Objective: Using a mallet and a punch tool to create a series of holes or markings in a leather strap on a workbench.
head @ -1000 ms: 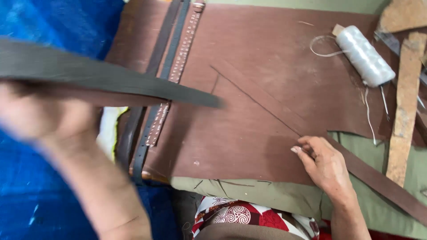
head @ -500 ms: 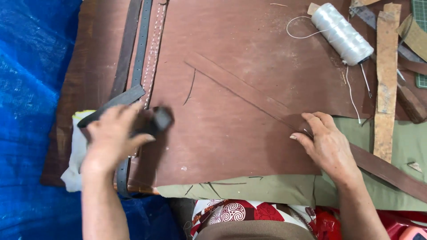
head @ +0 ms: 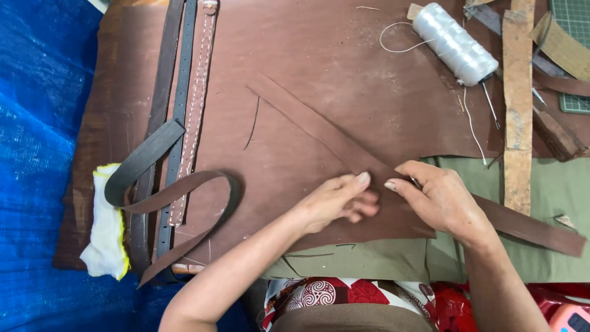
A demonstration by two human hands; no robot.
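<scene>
A long brown leather strip [head: 307, 120] lies slantwise across a big brown leather sheet [head: 344, 67] and runs off it to the lower right. My left hand [head: 338, 201] and my right hand [head: 439, 198] meet at the strip's middle, near the sheet's front edge. Both pinch the strip, with their fingertips almost touching. A dark leather strap [head: 184, 187] lies in a loose loop on the sheet's left part, away from both hands.
Two belts [head: 184, 74] lie lengthwise at the left, next to a white and yellow cloth [head: 104, 230]. A spool of white thread [head: 453, 43], a tan strip [head: 517, 104] and a green cutting mat [head: 576, 24] sit at the right. Blue tarp [head: 37, 154] covers the left.
My left hand has let go of the dark strap, which now lies looped at the left, and has moved right to the brown strip beside my right hand.
</scene>
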